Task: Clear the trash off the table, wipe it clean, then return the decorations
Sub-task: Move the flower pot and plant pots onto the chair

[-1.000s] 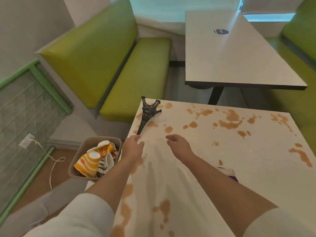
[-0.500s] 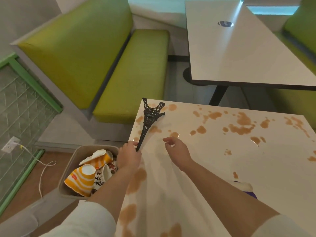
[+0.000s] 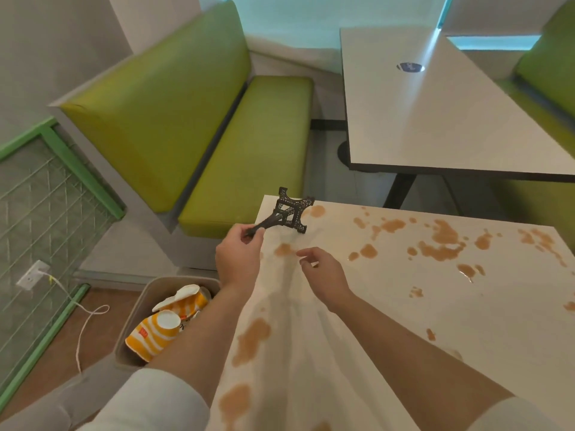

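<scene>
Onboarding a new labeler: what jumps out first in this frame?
The brown spills spattered across the white table dominate. At its far left corner the left hand pinches the spire of a dark Eiffel Tower model, tilting it up, while the right hand hovers open beside it. Below left, a bin holds crushed orange-striped cups.

Eiffel Tower model [image 3: 287, 214]: lay flat on tabletop [image 3: 404, 290] 1 s ago; left hand [image 3: 239, 259] pinched spire tip, raised it w/ base tilted up over the far-left corner. Right hand [image 3: 323, 276]: shifted slightly, fingers loose, approx. same spot.
</scene>
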Demonstrator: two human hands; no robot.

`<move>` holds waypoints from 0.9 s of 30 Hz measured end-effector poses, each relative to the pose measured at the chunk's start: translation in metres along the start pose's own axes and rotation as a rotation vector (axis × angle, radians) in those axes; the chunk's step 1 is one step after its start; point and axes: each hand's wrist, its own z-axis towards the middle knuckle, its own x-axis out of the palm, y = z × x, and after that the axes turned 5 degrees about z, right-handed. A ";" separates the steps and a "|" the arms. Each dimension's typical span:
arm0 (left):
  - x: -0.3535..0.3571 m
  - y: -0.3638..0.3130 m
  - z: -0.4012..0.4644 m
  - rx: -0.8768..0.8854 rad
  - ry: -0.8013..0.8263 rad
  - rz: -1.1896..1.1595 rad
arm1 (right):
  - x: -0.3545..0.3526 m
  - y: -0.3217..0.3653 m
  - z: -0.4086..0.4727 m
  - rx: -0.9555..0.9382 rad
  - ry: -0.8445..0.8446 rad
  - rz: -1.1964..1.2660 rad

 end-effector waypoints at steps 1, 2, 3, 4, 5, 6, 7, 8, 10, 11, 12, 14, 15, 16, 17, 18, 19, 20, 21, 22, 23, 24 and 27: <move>0.000 -0.008 0.002 -0.002 0.003 -0.027 | -0.005 0.003 -0.001 -0.010 -0.010 0.002; 0.000 -0.015 0.003 0.007 0.009 -0.048 | -0.009 0.006 -0.002 -0.022 -0.022 0.008; 0.000 -0.021 0.003 0.019 0.018 -0.065 | -0.013 0.008 -0.002 -0.036 -0.038 0.014; -0.001 -0.028 0.001 0.038 0.028 -0.077 | -0.018 0.012 -0.003 -0.056 -0.062 0.021; -0.003 -0.036 -0.001 0.062 0.039 -0.082 | -0.024 0.016 -0.005 -0.081 -0.086 0.023; -0.005 -0.042 -0.003 0.085 0.050 -0.086 | -0.029 0.021 -0.005 -0.108 -0.109 0.017; -0.007 -0.048 -0.005 0.105 0.066 -0.097 | -0.034 0.025 -0.006 -0.141 -0.129 0.001; -0.009 -0.053 -0.006 0.119 0.089 -0.108 | -0.039 0.029 -0.006 -0.170 -0.137 -0.029; -0.013 -0.067 -0.008 0.149 0.166 -0.130 | -0.051 0.036 -0.009 -0.233 -0.123 -0.120; -0.015 -0.075 -0.011 0.168 0.213 -0.140 | -0.058 0.039 -0.013 -0.252 -0.106 -0.166; -0.015 -0.083 -0.014 0.186 0.248 -0.151 | -0.063 0.040 -0.015 -0.260 -0.089 -0.205; -0.015 -0.101 -0.024 0.215 0.304 -0.170 | -0.076 0.040 -0.024 -0.262 -0.086 -0.311; -0.013 -0.110 -0.032 0.224 0.331 -0.176 | -0.085 0.037 -0.030 -0.258 -0.100 -0.379; -0.010 -0.118 -0.039 0.225 0.352 -0.181 | -0.093 0.035 -0.036 -0.259 -0.124 -0.437; -0.007 -0.125 -0.046 0.233 0.372 -0.186 | -0.102 0.033 -0.042 -0.261 -0.159 -0.466; -0.003 -0.133 -0.057 0.240 0.391 -0.195 | -0.112 0.030 -0.051 -0.252 -0.197 -0.459; 0.000 -0.138 -0.064 0.240 0.402 -0.208 | -0.121 0.029 -0.058 -0.249 -0.231 -0.425; 0.005 -0.145 -0.075 0.237 0.414 -0.230 | -0.132 0.025 -0.066 -0.232 -0.258 -0.389; 0.010 -0.151 -0.084 0.237 0.425 -0.248 | -0.141 0.022 -0.073 -0.216 -0.273 -0.371; 0.015 -0.157 -0.093 0.234 0.435 -0.262 | -0.151 0.018 -0.080 -0.198 -0.276 -0.367; 0.019 -0.163 -0.102 0.238 0.452 -0.274 | -0.161 0.014 -0.086 -0.178 -0.276 -0.349; 0.030 -0.173 -0.118 0.246 0.482 -0.290 | -0.181 0.008 -0.098 -0.153 -0.287 -0.320; 0.051 -0.195 -0.151 0.261 0.546 -0.316 | -0.217 -0.003 -0.119 -0.099 -0.328 -0.207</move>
